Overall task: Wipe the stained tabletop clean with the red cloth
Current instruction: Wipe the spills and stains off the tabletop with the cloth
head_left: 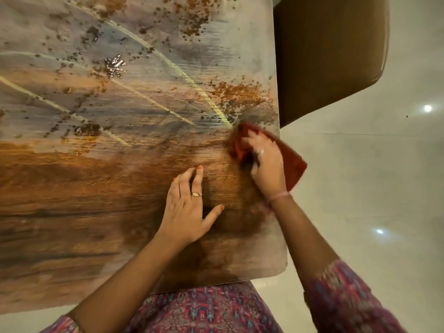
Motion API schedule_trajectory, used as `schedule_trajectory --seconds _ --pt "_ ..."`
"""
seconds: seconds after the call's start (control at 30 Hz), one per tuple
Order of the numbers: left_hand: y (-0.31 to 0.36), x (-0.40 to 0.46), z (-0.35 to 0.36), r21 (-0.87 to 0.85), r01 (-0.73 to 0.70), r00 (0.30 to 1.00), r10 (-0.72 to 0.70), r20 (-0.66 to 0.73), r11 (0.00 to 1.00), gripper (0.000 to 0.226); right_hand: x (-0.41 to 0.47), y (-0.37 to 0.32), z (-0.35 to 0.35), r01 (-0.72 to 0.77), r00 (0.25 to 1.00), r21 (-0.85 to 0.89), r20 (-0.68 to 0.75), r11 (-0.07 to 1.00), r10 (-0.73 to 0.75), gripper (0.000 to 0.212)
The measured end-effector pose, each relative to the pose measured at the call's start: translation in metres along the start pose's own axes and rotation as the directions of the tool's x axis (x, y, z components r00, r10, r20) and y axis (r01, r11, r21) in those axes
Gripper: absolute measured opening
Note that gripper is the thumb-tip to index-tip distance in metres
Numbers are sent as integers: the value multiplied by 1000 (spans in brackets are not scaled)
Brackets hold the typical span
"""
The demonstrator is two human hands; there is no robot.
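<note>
Right, from the head view: right hand [265,164] clutches the soft, crumpled red cloth [295,167] at the counter's [96,188] right edge, beside grainy brown speckles [240,92]. Left hand [189,205] lies flat, fingers spread, on streaky wood-grain.

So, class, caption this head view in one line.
Right hand wipes red cloth over stained tabletop; left hand rests flat.

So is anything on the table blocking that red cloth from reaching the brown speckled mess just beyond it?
Nothing visible does. The red cloth, under the right hand, sits at the edge of the brown stains; the left hand rests flat nearer the person.
</note>
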State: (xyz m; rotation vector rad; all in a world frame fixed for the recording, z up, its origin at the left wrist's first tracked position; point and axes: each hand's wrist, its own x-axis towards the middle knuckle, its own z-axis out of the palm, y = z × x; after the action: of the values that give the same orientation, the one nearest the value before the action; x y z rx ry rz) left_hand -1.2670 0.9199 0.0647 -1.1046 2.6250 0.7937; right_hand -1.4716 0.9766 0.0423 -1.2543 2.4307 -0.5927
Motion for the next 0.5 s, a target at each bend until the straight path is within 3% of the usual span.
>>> schedule_trajectory --seconds 0.13,0.23,0.37,0.5 --pt "5 2 3 72 30 998 -34 59 997 91 127 14 -19 -75 994 16 -76 997 76 54" --pt "7 2 4 94 46 997 -51 54 994 92 149 15 -19 -72 995 13 -70 997 73 55" --pt "10 6 4 103 69 995 -76 61 992 96 59 19 -8 -85 990 48 -105 995 90 55" --pt "11 8 5 121 95 990 -107 92 988 100 -60 21 -2 -134 990 13 -33 991 135 57"
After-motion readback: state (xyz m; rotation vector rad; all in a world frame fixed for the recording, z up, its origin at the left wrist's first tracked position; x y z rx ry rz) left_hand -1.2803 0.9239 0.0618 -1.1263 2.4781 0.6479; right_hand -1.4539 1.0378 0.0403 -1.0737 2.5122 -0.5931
